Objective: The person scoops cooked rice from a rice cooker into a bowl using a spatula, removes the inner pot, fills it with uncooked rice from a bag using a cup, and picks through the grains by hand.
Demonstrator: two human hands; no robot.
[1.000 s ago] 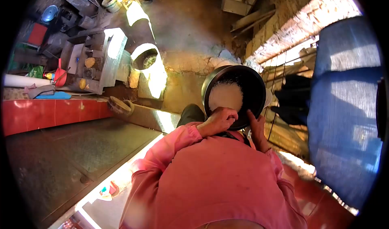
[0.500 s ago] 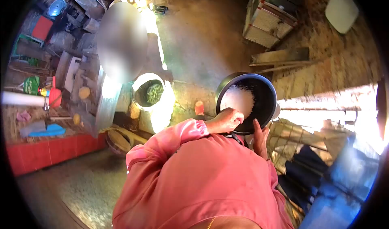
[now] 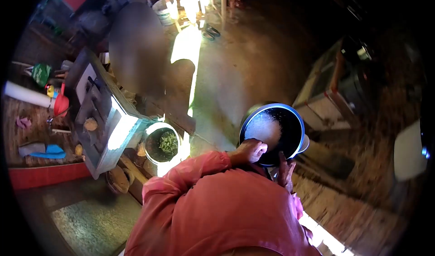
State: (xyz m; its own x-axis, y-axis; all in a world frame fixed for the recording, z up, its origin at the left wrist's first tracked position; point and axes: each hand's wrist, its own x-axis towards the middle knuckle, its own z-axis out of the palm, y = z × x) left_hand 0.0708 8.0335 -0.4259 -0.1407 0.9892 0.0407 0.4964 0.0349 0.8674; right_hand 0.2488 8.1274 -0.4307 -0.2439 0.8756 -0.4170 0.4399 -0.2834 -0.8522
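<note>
A dark-walled round pot (image 3: 294, 129) with a shiny rim is held in front of my body. White, rice-like grains (image 3: 263, 131) are heaped against its far-left inner side. My left hand (image 3: 250, 151) is closed in a fist on the near-left rim. On the near-right side, my right hand (image 3: 285, 172) grips the rim, its fingers partly hidden under the pot. The pot's outer side handle (image 3: 306, 142) shows at the right.
A white bucket (image 3: 152, 154) with green plant pieces inside stands to the left. Beside it is a wooden workbench (image 3: 118, 129). A cabinet (image 3: 324, 104) stands ahead on the right. Sandals (image 3: 211, 32) lie on the floor near a sunlit strip. A blurred shape (image 3: 138, 49) covers the upper left.
My view has swung and moved forward: the cabinet now appears nearer, and the blue object at lower right has left view. The pot stays in both hands.
</note>
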